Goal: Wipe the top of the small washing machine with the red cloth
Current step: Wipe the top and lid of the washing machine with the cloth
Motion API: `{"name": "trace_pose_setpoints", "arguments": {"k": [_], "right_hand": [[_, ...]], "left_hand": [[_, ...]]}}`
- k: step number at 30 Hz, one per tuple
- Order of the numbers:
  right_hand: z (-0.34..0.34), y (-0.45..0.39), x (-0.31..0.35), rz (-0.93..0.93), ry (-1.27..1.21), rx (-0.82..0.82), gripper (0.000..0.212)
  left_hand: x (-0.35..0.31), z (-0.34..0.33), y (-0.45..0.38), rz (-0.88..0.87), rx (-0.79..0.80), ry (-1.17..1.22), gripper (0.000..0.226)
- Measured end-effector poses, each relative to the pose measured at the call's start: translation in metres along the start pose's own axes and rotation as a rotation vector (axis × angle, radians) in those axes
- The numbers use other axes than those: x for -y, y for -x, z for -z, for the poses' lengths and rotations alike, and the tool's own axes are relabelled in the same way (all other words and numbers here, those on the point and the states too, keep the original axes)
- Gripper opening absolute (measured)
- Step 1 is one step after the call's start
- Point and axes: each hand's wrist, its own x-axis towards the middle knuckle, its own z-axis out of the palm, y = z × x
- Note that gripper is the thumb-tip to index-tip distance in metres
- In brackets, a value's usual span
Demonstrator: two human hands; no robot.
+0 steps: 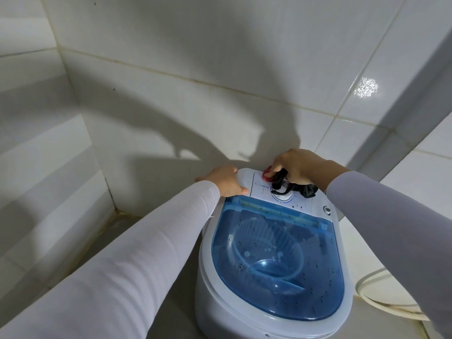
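The small washing machine (271, 260) stands in a tiled corner, its blue see-through lid (277, 260) down. At the machine's far control panel (281, 194), the right hand (297, 167) clenches its grip on the red cloth (267, 174), with a black fabric piece (304, 189) trailing over the dial (282, 198). The left hand (226, 179) clasps the machine's far left corner, thumb on top. A white hose (381, 293) lies to the machine's right.
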Motion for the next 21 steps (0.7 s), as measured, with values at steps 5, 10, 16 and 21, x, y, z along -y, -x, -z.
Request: {"name": "trace_pose_setpoints", "arguments": {"k": [5, 10, 16, 21], "right_hand": [[0.013, 0.005, 0.009, 0.166, 0.093, -0.151, 0.058], [0.015, 0.011, 0.016, 0.430, 0.253, -0.203, 0.054], [0.001, 0.020, 0.023, 0.580, 0.434, -0.111, 0.059], [0.001, 0.019, 0.019, 0.558, 0.410, -0.043, 0.057]], "left_hand": [[0.001, -0.001, -0.002, 0.002, -0.007, -0.020, 0.072], [0.002, -0.003, -0.005, -0.011, -0.002, -0.005, 0.073], [0.003, -0.003, -0.006, -0.025, -0.016, -0.003, 0.057], [0.002, -0.003, -0.003, -0.015, -0.022, 0.007, 0.058]]}}
